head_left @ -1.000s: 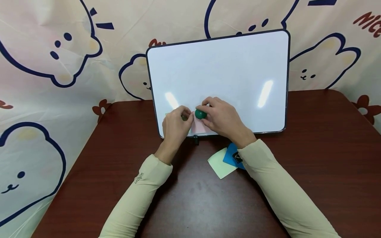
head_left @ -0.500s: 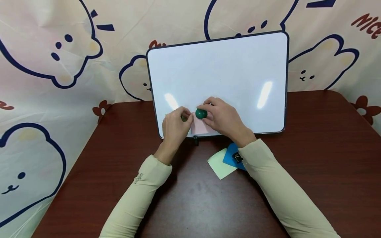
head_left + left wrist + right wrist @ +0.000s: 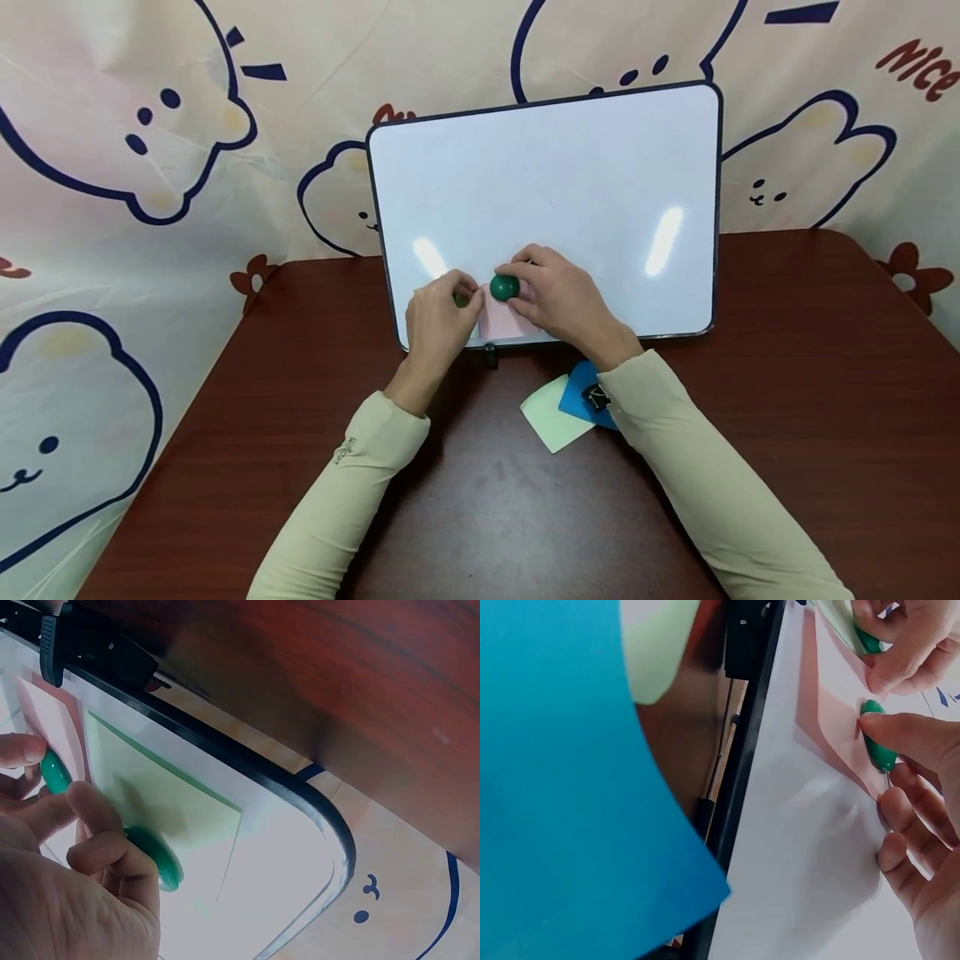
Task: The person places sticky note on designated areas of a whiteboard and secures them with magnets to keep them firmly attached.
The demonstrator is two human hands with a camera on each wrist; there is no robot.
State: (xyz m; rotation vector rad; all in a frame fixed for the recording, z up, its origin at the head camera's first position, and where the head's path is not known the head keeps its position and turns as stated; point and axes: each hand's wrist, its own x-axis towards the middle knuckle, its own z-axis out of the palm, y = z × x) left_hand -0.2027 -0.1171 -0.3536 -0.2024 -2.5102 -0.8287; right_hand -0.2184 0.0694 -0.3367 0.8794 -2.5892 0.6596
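A pink paper note [image 3: 501,323] lies against the lower part of the whiteboard [image 3: 555,183], its lower part standing off the surface. My right hand [image 3: 564,292] holds a round green magnet [image 3: 504,287] between thumb and fingers at the note's upper part. At the note's upper left corner, my left hand [image 3: 442,315] pinches the paper with thumb and index finger. In the left wrist view, a pale green note [image 3: 165,776] is on the board beside the pink one, with a second green magnet [image 3: 156,859] on it, partly hidden by my left fingers.
The board leans upright on a dark brown table [image 3: 480,500], with a black clip [image 3: 491,356] at its bottom edge. Under my right wrist are a loose pale green note [image 3: 553,417] and a blue note [image 3: 576,396]. A cartoon-printed cloth [image 3: 300,100] hangs behind.
Both hands stay almost where they were, at the pink note. The green magnet shows a little more of its round face, and the whole head view has shifted slightly.
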